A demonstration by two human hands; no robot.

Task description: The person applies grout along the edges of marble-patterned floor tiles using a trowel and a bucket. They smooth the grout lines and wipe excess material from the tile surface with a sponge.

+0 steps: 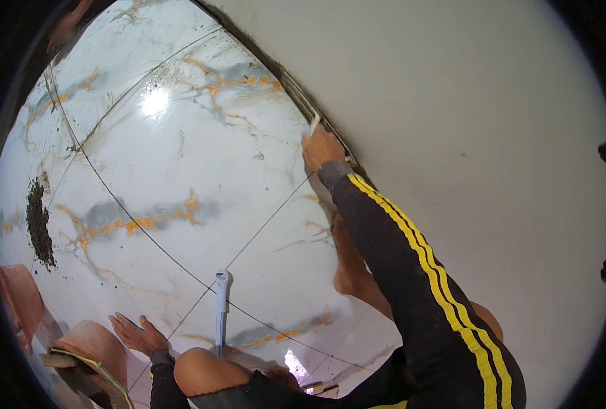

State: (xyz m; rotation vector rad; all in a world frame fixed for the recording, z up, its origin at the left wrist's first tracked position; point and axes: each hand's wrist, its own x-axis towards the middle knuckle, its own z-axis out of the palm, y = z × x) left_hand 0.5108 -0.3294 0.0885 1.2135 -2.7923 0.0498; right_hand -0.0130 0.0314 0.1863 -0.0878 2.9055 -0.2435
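At the floor's right edge, along the wall, my right hand (324, 147) is closed around a pale, thin strip-like piece (315, 123). Its upper end sticks out past my fingers, and the rest is hidden by the hand. A narrow dark gap (292, 88) runs between the tiles and the wall there. My left hand (139, 334) lies on the glossy white tiles (146, 262) with fingers spread, holding nothing. Beside my knee, a long pale-blue tool with a ring-shaped end (222, 300) lies across a tile joint.
A dark heap of crumbly material (39, 225) lies on the tiles at the left. Reddish tubs (95, 341) stand at lower left, with a yellow cord (102, 368) over one. The plain pale wall (480, 150) fills the right side. My bare foot (350, 273) rests near the wall.
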